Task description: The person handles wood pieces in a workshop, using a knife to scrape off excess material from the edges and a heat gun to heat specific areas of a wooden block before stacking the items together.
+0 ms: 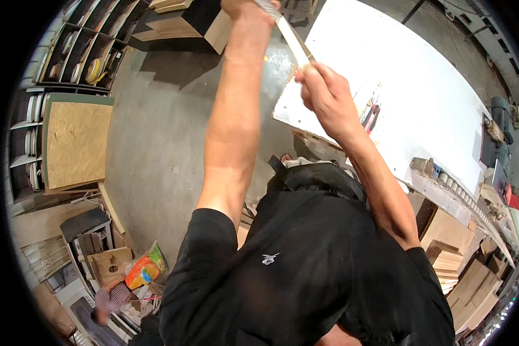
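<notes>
My left hand [247,8] is raised at the top edge of the view, partly cut off, with its fingers closed around a greyish, ribbed-looking end. From there a narrow pale strip [292,41] runs down to my right hand [330,99]. The right fingers pinch the strip's lower end, over the near left corner of a white-topped table [415,109]. Its exact material cannot be made out. On the tabletop, just right of my right hand, lies a red-handled hand tool [372,117], with thin small items beside it.
Shelves [75,49] with rolls stand at far left, a tan board [76,144] leaning below. A black and wood-coloured box [181,26] stands beyond my left arm. Lower left, a person [112,297] is near an orange bag [147,266]. Wooden panels [473,291] are stacked lower right.
</notes>
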`<state>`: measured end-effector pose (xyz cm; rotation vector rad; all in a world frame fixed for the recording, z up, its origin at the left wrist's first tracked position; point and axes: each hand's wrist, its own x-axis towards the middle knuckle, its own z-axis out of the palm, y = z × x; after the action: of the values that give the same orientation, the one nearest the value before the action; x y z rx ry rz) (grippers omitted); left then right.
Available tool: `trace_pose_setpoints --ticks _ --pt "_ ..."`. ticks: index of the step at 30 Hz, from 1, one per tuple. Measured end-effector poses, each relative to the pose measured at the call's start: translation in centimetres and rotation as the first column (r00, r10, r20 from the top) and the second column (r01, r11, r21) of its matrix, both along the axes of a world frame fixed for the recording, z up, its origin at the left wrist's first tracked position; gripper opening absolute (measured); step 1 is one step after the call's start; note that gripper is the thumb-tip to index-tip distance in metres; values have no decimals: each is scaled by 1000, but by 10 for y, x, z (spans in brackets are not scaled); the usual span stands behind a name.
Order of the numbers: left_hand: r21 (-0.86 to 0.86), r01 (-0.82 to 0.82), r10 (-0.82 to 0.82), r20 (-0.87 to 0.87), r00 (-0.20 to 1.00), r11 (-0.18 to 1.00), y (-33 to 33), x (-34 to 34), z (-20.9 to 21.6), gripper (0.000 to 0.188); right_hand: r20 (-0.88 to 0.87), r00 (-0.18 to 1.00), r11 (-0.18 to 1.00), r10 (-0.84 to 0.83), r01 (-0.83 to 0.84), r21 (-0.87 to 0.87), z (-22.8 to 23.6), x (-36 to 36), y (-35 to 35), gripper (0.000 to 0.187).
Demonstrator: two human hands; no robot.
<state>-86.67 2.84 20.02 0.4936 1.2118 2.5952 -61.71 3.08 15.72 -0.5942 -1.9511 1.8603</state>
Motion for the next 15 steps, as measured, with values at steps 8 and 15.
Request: trace_pose_setpoints --ticks 8,15 --pt "59 -165 136 341 930 984 -112 -174 33 54 320 846 904 -428 402 146 -54 229 59 28" --pt "276 118 -280 673 685 954 -39 -84 -29 63 633 774 974 30 -164 155 -54 213 51 18"
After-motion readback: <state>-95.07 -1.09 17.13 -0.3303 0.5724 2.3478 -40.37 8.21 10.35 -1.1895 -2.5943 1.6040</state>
